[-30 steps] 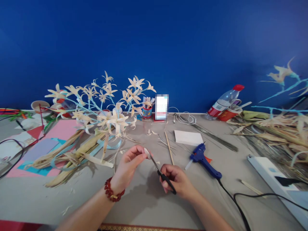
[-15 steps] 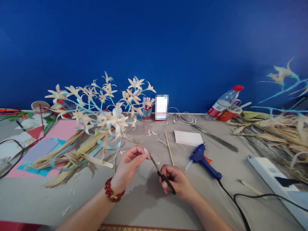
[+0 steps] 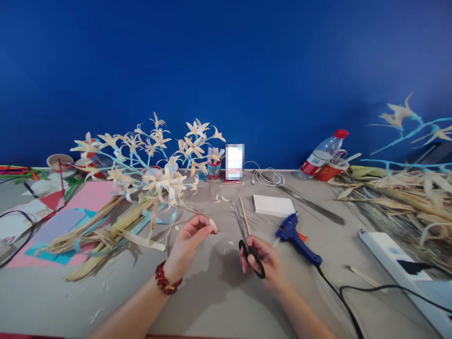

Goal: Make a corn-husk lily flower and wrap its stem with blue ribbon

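Husk petal (image 3: 213, 226), a small pale scrap, looks light, thin and easily creased; the left hand (image 3: 187, 240) fingers pinch one end, left of the glue gun (image 3: 298, 238). Back-left of the gun, a small cup (image 3: 214, 168) holds sticks. Right hand (image 3: 264, 261) fingers grip scissors (image 3: 243, 230), blades seemingly shut. Behind the glue gun, a bottle (image 3: 323, 151) leans on a red cup (image 3: 328, 171).

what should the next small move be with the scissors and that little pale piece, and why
Probably swing the scissors leftward until the blades reach the pale piece. The left hand pinches that piece in its fingertips, while the right hand holds the scissors with the blades pointing away, clear of it.
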Demonstrator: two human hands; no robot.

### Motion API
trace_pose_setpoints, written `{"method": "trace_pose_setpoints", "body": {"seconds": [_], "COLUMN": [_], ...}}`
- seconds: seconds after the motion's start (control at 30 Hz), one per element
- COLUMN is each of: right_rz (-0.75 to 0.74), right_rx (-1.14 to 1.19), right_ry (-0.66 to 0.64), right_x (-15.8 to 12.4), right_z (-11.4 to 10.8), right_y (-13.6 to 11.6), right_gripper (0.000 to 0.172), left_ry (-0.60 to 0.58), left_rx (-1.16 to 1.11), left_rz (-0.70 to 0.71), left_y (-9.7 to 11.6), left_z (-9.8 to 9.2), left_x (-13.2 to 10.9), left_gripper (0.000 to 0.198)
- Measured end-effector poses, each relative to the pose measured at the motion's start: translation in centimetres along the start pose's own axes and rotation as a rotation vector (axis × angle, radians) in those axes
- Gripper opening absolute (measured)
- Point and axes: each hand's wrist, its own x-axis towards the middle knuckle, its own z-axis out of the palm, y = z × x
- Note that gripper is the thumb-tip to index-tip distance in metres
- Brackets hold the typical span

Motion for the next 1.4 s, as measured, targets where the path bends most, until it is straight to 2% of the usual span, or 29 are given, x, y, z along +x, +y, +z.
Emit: {"method": "trace_pose_setpoints", "body": {"seconds": [0.1,0.17,0.23,0.3,0.37,0.47,0.6,0.77,0.87,0.93,1.07,1.17,1.23,1.3,1.4], "right_rz": [-0.118,-0.124,-0.114,-0.153,-0.255,-0.389,-0.433,-0.451,-0.426,-0.368,-0.207,-0.142,-0.128,-0.136,-0.187], "right_rx": [-0.048,-0.110,-0.258,-0.484,-0.691,-0.833,-0.893,-0.875,-0.827,-0.813,-0.833,-0.929,-1.045,-1.189,-1.370], "right_ry": [0.120,0.154,0.109,0.004,-0.108,-0.206,-0.155,-0.127,-0.156,-0.159,-0.070,0.008,0.027,0.034,0.040], "right_x": [-0.1,0.0,-0.1,-0.3,-0.8,-1.3,-1.3,-1.1,-1.4,-1.5,-1.3,-0.8,-0.6,-0.6,-0.6], "right_z": [-0.6,-0.9,-0.8,-0.5,0.1,0.8,0.6,0.0,0.2,0.5,0.4,0.1,0.1,0.3,0.9], "right_y": [-0.3,-0.4,-0.5,-0.4,-0.2,0.3,0.6,0.5,0.3,0.1,0.1,0.5,0.8,1.0,1.1], "right_gripper": [0.050,0.048,0.044,0.041,0.038,0.036,0.039,0.037,0.034,0.032,0.029,0.025,0.022,0.019,0.018], "left_ry": [0.043,0.075,0.077,0.089,0.101,0.078,0.058,0.027,0.010,0.007,-0.001,-0.099,-0.152,-0.159,-0.110], "left_rx": [0.156,0.297,0.515,0.619,0.718,0.891,1.083,1.197,1.202,1.194,1.204,1.237,1.236,1.248,1.266], "left_rz": [-0.014,-0.011,0.039,0.074,0.110,0.155,0.176,0.222,0.247,0.242,0.207,0.165,0.132,0.123,0.154], "left_y": [-0.7,-1.3,-1.7,-2.0,-2.1,-2.1,-2.3,-1.9,-0.9,-0.1,1.3,1.6,1.5,1.3,1.2], "left_z": [-0.3,-0.6,-0.9,-1.1,-1.1,-0.7,0.2,0.0,-1.1,-2.2,-4.3,-5.0,-5.3,-5.7,-6.9], "left_x": [0.8,1.5,2.5,4.1,6.1,9.4,12.4,12.8,10.9,8.3,0.4,-5.6,-8.4,-9.9,-10.4], "left_gripper": [0.009,0.013,0.018,0.020,0.018,0.009,0.016,0.016,0.014,0.016,0.021,0.020,0.019,0.019,0.019]}}
